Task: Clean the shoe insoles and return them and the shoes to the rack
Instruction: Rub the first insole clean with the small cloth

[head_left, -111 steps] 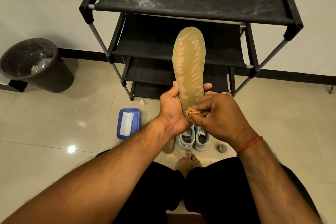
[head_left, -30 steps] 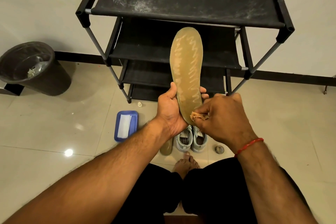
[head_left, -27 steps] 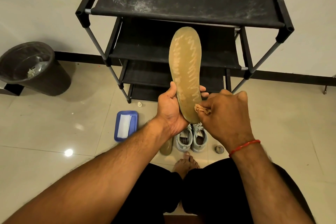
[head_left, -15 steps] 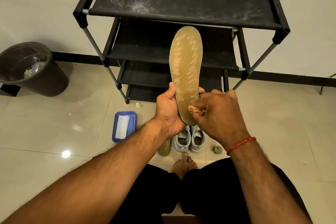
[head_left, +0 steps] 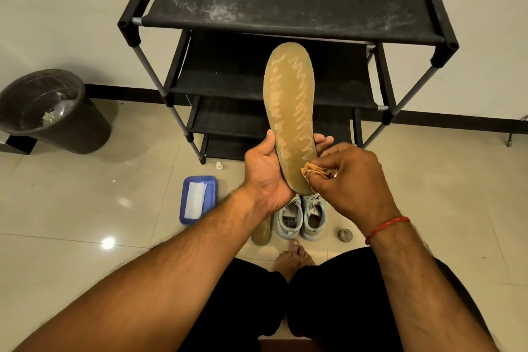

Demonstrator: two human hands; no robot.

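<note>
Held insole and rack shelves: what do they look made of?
Insole: probably foam with a mesh face, matte tan; fine weave texture and pale zigzags show. Rack shelves: apparently black fabric stretched over grey tubes, matte; dust smears cling to it.

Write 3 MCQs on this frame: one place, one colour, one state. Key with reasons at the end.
1. The floor insole lies:
A. left of the shoes
B. inside a shoe
C. on a chair

2. The tray is:
A. red
B. blue
C. green

3. The right grip:
A. is open and idle
B. holds a shoe
C. pinches a cloth against the held insole

Key:
1 A: it lies flat on the tiles right beside the left shoe of the pair.
2 B: its rim and floor show blue around a white sheet.
3 C: its fingers curl round the brown cloth, which sits on the insole's lower end.
</note>
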